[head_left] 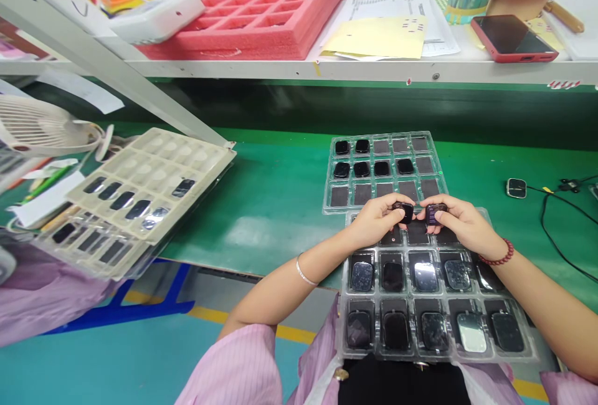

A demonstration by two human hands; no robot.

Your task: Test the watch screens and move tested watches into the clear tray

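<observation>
My left hand (380, 219) is closed on a small black square watch case (405, 212), pinched between thumb and fingers. Close beside it, a second watch case (434, 213) with a lit purplish screen is gripped by my right hand (462, 221). Both are held above the top row of a clear plastic tray (343, 330), whose lower pockets carry several dark square watch cases. Just beyond lies another clear tray (329, 202), with black watch cases in part of its two far rows. My hands hide some pockets of both trays.
At right, a small watch case (516, 188) lies near black cables (544, 218). Stacked trays (154, 174) and a fan (37, 124) stand left. A shelf (280, 69) crosses behind, bearing red foam (299, 37), papers (374, 37) and a phone (514, 37).
</observation>
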